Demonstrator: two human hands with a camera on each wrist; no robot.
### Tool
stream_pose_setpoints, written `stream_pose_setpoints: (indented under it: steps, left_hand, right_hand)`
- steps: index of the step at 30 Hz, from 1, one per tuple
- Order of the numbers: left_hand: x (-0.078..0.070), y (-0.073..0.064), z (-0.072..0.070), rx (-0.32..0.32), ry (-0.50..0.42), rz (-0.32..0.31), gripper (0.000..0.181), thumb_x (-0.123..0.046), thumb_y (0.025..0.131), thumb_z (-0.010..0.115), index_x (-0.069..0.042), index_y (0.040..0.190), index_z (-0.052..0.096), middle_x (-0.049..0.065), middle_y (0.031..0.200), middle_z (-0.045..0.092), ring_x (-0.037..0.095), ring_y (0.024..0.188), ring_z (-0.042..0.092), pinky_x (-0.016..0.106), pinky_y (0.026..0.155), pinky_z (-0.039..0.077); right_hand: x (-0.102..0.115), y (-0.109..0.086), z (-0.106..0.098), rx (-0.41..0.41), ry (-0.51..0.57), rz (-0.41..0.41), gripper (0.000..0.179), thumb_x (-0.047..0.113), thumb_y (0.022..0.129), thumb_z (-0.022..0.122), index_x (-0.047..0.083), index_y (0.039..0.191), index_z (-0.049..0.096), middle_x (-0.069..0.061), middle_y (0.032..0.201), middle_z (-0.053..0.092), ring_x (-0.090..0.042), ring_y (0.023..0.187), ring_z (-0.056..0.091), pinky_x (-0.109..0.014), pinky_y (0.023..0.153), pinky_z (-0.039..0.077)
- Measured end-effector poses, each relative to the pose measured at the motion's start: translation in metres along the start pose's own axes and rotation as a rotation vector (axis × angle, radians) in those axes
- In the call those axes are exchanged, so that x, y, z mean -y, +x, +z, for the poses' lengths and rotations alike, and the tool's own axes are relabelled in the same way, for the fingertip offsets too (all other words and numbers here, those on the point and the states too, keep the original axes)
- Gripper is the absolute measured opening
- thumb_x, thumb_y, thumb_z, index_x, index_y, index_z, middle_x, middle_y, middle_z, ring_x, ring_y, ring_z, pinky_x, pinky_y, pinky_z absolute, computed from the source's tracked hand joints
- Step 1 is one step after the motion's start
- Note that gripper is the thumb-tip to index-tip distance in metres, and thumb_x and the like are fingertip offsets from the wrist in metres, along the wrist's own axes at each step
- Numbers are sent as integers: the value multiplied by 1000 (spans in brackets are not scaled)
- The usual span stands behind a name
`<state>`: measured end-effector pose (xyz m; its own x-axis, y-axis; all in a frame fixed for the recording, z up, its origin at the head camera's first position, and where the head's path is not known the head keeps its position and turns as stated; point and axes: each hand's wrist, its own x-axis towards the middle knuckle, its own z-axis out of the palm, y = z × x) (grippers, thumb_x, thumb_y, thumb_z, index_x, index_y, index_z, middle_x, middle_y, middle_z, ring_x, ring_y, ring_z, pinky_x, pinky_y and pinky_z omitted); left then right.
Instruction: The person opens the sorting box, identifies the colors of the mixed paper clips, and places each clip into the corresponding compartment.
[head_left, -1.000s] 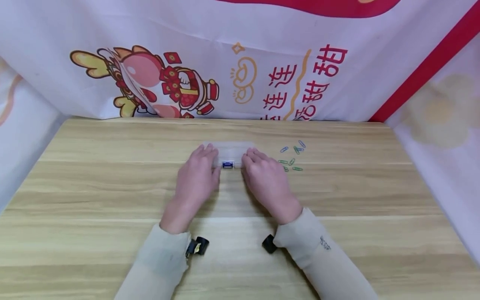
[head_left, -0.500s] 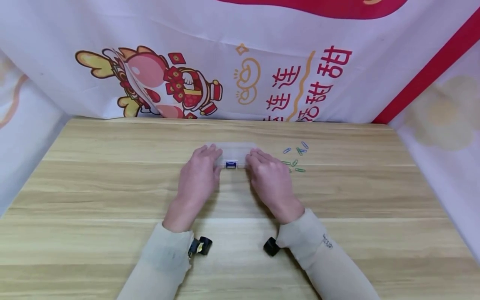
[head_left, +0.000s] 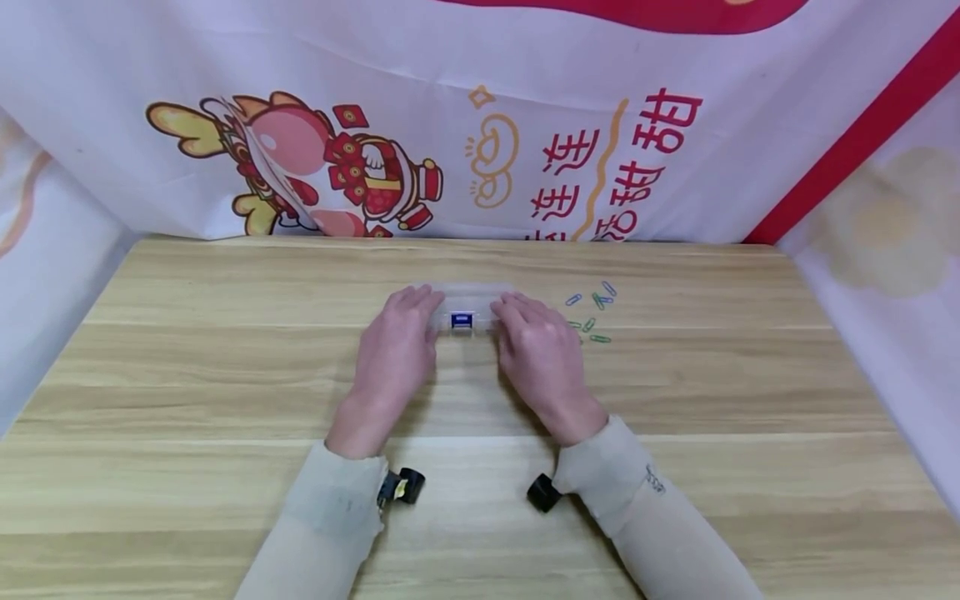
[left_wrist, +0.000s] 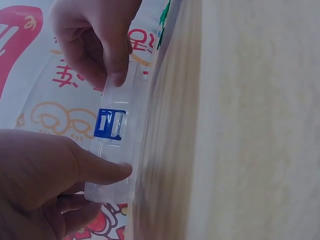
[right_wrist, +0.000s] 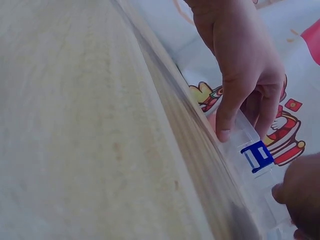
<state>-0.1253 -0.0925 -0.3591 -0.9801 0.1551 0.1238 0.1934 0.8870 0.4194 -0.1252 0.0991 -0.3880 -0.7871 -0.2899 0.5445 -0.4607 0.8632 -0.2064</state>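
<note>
Holding a clear box (head_left: pixel 468 294) by both ends.
Pinching with left grip (head_left: pixel 394 346) and right grip (head_left: pixel 542 357) either side of blue latch (head_left: pixel 462 320), left of paper clips (head_left: pixel 589 324).

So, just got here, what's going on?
A person has both hands on a clear plastic box over the far part of a wooden table. The left hand grips one end and the right hand the other, thumbs on the front. The blue latch sits between them; can't tell if it's fastened. Loose paper clips lie right of the right hand.
</note>
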Motion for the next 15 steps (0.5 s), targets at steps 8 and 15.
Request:
stream_pose_setpoints:
  steps: [8,15]
  left_hand:
    - [0,1,-2,24,4,8,49,-7,101,72,-5,149,63,18,159,58,38,152,50,55,122,49]
    - [-1,4,-4,40,-1,11,48,-8,103,70,-5,150,62,18,160,56,38,153,49,55,124,47]
  right_hand:
    - [0,1,3,37,97,-64,32,5,97,77,7,129,76,-14,139,74,-32,136,67,-48,119,53]
    - [-2,3,5,33,113,-68,35,1,97,75,7,132,74,-14,140,73,-31,136,67,-47,120,52]
